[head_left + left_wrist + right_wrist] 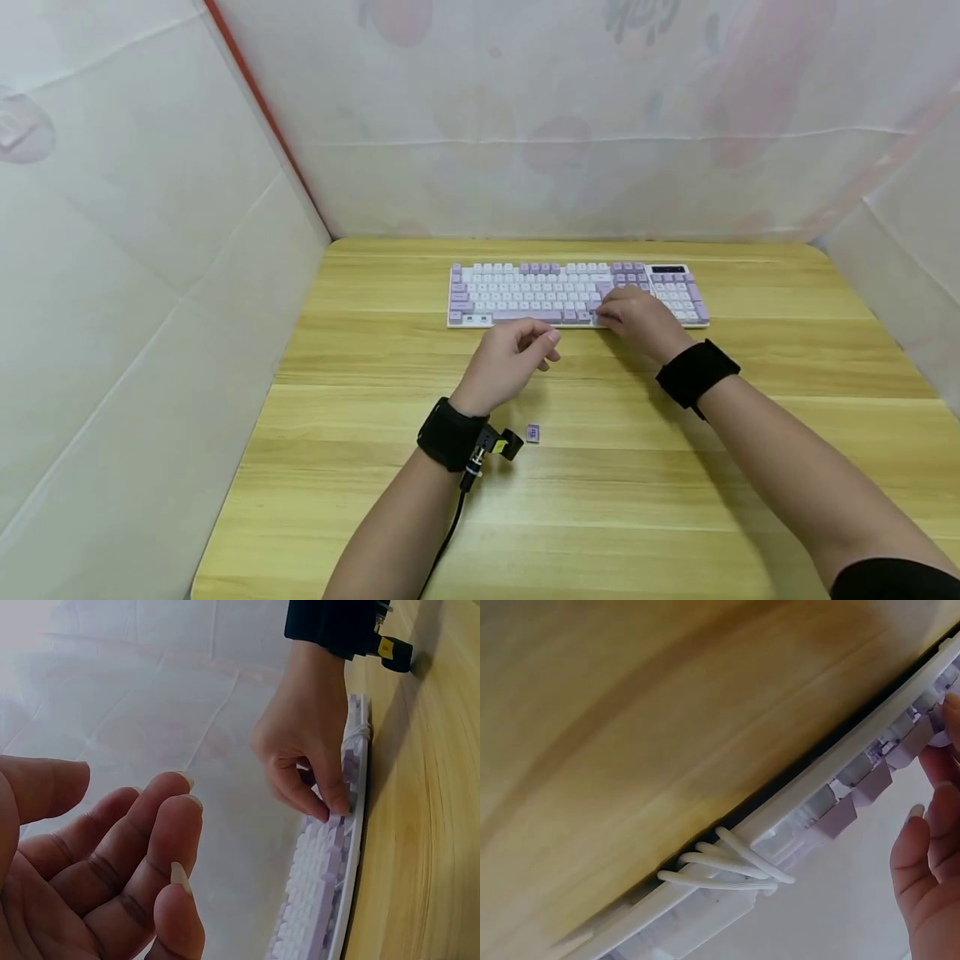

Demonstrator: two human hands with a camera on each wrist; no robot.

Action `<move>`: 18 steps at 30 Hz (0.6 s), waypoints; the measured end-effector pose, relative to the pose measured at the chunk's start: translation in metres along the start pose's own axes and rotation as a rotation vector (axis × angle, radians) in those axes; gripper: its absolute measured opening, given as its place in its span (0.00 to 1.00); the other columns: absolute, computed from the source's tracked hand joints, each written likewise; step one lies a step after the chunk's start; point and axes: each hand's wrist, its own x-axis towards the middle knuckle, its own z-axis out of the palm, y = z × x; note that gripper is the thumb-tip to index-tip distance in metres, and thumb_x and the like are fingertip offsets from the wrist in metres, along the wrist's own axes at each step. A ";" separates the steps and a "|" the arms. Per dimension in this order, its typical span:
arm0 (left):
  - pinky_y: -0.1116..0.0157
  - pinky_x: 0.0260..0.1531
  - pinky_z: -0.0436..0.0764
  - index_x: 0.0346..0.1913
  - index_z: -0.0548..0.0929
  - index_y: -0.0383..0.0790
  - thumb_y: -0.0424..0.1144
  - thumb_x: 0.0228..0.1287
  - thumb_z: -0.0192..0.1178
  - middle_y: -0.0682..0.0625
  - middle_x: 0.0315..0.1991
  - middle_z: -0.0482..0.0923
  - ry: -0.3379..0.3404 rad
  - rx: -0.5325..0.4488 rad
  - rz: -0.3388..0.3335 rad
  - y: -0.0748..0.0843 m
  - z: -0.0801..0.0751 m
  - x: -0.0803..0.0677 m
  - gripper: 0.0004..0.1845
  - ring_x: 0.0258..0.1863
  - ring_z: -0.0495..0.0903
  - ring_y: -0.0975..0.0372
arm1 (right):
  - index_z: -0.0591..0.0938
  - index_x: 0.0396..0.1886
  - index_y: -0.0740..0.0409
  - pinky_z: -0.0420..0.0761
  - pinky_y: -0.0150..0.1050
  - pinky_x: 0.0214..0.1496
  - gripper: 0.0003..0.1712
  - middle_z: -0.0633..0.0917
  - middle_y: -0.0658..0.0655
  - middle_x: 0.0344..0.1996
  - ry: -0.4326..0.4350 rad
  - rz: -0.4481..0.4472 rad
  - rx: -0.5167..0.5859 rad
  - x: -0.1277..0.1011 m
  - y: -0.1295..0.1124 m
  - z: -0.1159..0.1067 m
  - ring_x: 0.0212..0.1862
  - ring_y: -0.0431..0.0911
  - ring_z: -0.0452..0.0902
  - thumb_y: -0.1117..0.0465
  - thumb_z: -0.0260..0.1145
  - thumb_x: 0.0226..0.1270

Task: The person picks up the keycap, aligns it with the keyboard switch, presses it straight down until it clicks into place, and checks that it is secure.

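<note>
A white and purple keyboard [540, 292] [322, 892] [795, 817] lies at the back of the wooden table [600, 500]. My right hand [637, 318] [307, 750] [930, 855] is on its front rows, right of the middle, fingers curled and fingertips pinching a purple keycap [337, 817]. My left hand [517, 354] [112, 877] hovers just in front of the keyboard with its fingers loosely curled and nothing in it. A loose purple keycap [532, 432] lies on the table near my left wrist.
White sheeting walls [150, 250] close in the table on the left, back and right. The keyboard's white cable [720, 866] is bundled at its edge. A black strap with a small camera [495, 442] sits on each wrist.
</note>
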 end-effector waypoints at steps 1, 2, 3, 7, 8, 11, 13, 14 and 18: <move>0.63 0.33 0.82 0.47 0.85 0.44 0.48 0.74 0.54 0.50 0.34 0.86 0.000 0.002 -0.003 0.000 0.000 0.000 0.14 0.33 0.84 0.61 | 0.89 0.36 0.63 0.81 0.47 0.48 0.05 0.86 0.56 0.35 0.002 -0.004 -0.002 0.001 0.000 0.000 0.43 0.53 0.79 0.69 0.73 0.59; 0.63 0.33 0.81 0.47 0.85 0.44 0.48 0.74 0.54 0.50 0.34 0.86 -0.001 0.004 -0.005 0.000 0.001 0.000 0.14 0.32 0.84 0.61 | 0.90 0.36 0.63 0.81 0.47 0.47 0.05 0.85 0.56 0.34 0.004 -0.008 -0.003 0.001 0.001 0.001 0.42 0.53 0.79 0.68 0.73 0.59; 0.63 0.33 0.81 0.47 0.85 0.44 0.48 0.74 0.54 0.50 0.34 0.86 -0.001 0.005 -0.007 -0.001 0.001 0.000 0.14 0.33 0.84 0.61 | 0.90 0.35 0.63 0.81 0.47 0.47 0.05 0.85 0.56 0.33 0.007 -0.012 -0.004 0.001 0.001 0.001 0.42 0.52 0.79 0.68 0.73 0.59; 0.63 0.33 0.81 0.46 0.85 0.45 0.48 0.74 0.54 0.48 0.35 0.86 -0.003 0.008 -0.012 -0.001 0.001 0.000 0.13 0.33 0.83 0.61 | 0.90 0.35 0.63 0.81 0.47 0.46 0.05 0.84 0.56 0.32 0.011 -0.017 -0.001 0.003 0.001 0.001 0.40 0.52 0.78 0.67 0.73 0.58; 0.63 0.33 0.81 0.45 0.85 0.45 0.49 0.74 0.54 0.49 0.35 0.86 -0.003 0.010 -0.012 -0.001 0.001 0.000 0.13 0.33 0.83 0.61 | 0.90 0.35 0.63 0.81 0.47 0.46 0.05 0.84 0.56 0.32 0.011 -0.019 -0.003 0.003 0.001 0.001 0.40 0.52 0.78 0.67 0.73 0.58; 0.63 0.34 0.81 0.45 0.85 0.45 0.48 0.74 0.55 0.48 0.35 0.86 -0.003 0.010 -0.016 -0.001 0.002 0.000 0.13 0.33 0.84 0.61 | 0.90 0.35 0.63 0.81 0.46 0.44 0.05 0.84 0.55 0.31 0.013 -0.018 -0.011 0.004 0.000 0.000 0.39 0.51 0.78 0.67 0.74 0.58; 0.63 0.34 0.81 0.45 0.85 0.45 0.48 0.74 0.55 0.47 0.36 0.86 -0.005 0.011 -0.017 -0.001 0.002 0.000 0.13 0.33 0.84 0.60 | 0.90 0.34 0.62 0.81 0.44 0.43 0.05 0.83 0.54 0.30 0.010 -0.016 -0.013 0.005 -0.001 0.000 0.38 0.50 0.78 0.67 0.74 0.58; 0.63 0.34 0.82 0.45 0.85 0.45 0.48 0.74 0.55 0.46 0.36 0.86 -0.006 0.011 -0.019 -0.001 0.002 0.000 0.12 0.33 0.84 0.60 | 0.90 0.34 0.62 0.81 0.44 0.43 0.05 0.83 0.54 0.30 0.009 -0.014 -0.013 0.005 -0.001 0.000 0.38 0.50 0.78 0.67 0.74 0.58; 0.63 0.35 0.82 0.45 0.85 0.45 0.47 0.74 0.55 0.45 0.37 0.86 -0.012 0.016 -0.024 -0.001 0.002 0.000 0.12 0.34 0.84 0.61 | 0.90 0.35 0.62 0.82 0.43 0.40 0.05 0.81 0.53 0.29 0.002 -0.006 -0.004 0.004 -0.002 0.001 0.37 0.48 0.78 0.68 0.73 0.59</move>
